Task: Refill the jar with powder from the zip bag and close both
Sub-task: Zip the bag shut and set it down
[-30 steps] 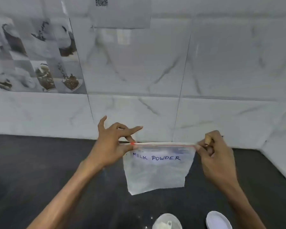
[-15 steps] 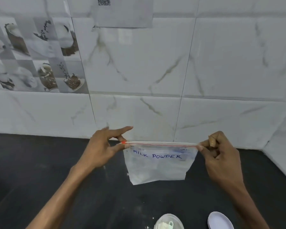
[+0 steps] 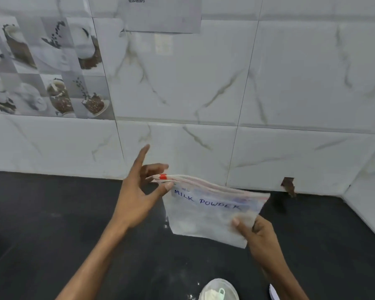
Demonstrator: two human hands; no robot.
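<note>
A person holds a clear plastic zip bag (image 3: 206, 215) in the air above a dark, matte worktop (image 3: 52, 224), near its back edge where the marble-look wall tiles (image 3: 182, 83) begin. The left hand (image 3: 139, 198) reaches in from the lower left with the forearm angled upward, thumb and one finger pinching the bag's top left corner just beside the red slider (image 3: 163, 176), the remaining fingers splayed and the forefinger pointing up. The right hand (image 3: 258, 232) comes from the lower right, its fingers closed on the bag's lower right side, thumb on the front face. The bag is flat and rectangular, hand-lettered "MILK POWDER", its long top seam running left to right and dipping toward the right. An open jar (image 3: 218, 290) with white contents stands at the front edge, a white lid (image 3: 272, 292) just beside it
</note>
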